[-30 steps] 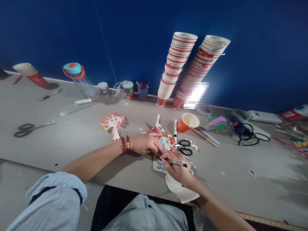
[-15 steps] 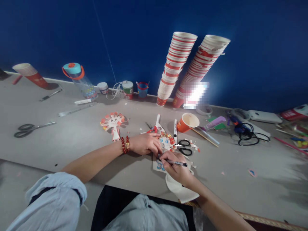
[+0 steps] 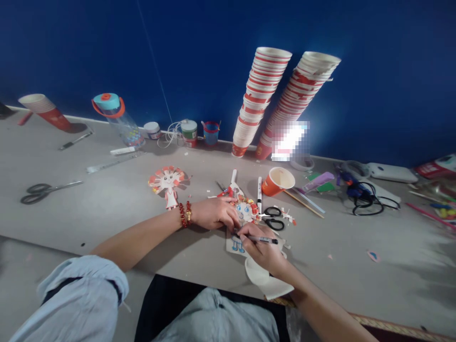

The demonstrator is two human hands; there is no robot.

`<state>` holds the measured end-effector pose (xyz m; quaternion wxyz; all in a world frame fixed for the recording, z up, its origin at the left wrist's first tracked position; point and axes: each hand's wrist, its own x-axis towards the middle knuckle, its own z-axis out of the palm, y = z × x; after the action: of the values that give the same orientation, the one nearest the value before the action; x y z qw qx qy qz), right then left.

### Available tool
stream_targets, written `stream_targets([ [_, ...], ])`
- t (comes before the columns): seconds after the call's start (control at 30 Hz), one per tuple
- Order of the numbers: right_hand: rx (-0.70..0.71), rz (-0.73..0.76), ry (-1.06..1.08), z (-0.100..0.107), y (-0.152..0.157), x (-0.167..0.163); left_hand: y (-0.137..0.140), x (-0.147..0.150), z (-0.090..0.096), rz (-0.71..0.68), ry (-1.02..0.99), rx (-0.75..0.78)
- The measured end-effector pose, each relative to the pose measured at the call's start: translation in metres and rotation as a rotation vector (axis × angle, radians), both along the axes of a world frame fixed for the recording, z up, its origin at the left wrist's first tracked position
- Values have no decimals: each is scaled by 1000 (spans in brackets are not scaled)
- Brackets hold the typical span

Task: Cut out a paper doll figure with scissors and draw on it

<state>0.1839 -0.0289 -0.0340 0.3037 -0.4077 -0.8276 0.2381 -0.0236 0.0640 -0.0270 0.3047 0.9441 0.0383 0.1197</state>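
Observation:
My right hand (image 3: 261,247) is closed around a pen (image 3: 266,240), its tip down at a white paper piece (image 3: 238,246) with blue drawn legs. Across the upper part of that paper lies my left hand (image 3: 217,213), fingers stretched out and resting flat. Just above the paper shows a round paper face (image 3: 244,211) with blue eyes and a red-orange fringe, partly covered by my fingers. A finished-looking paper doll (image 3: 170,185) with a fringed head lies left of my hands. Black-handled scissors (image 3: 274,218) and a white marker (image 3: 260,194) lie close by on the right.
An orange paper cup (image 3: 278,181) stands beyond my hands, with two tall cup stacks (image 3: 261,95) against the blue wall. More scissors (image 3: 42,191) and a clear bottle (image 3: 123,123) are at left. A glue gun (image 3: 351,185) lies right. A curved white paper scrap (image 3: 265,280) sits near the front edge.
My right hand and the pen have shifted very slightly to the right. My left hand stays in place on the paper.

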Motion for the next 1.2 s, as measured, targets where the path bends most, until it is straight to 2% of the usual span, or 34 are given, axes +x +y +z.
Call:
stream_targets([
  [0.7, 2, 3, 17, 2, -1, -1, 0, -1, -3, 6, -44, 2],
  [1.2, 5, -24, 20, -3, -1, 0, 0, 0, 1, -13, 17, 4],
])
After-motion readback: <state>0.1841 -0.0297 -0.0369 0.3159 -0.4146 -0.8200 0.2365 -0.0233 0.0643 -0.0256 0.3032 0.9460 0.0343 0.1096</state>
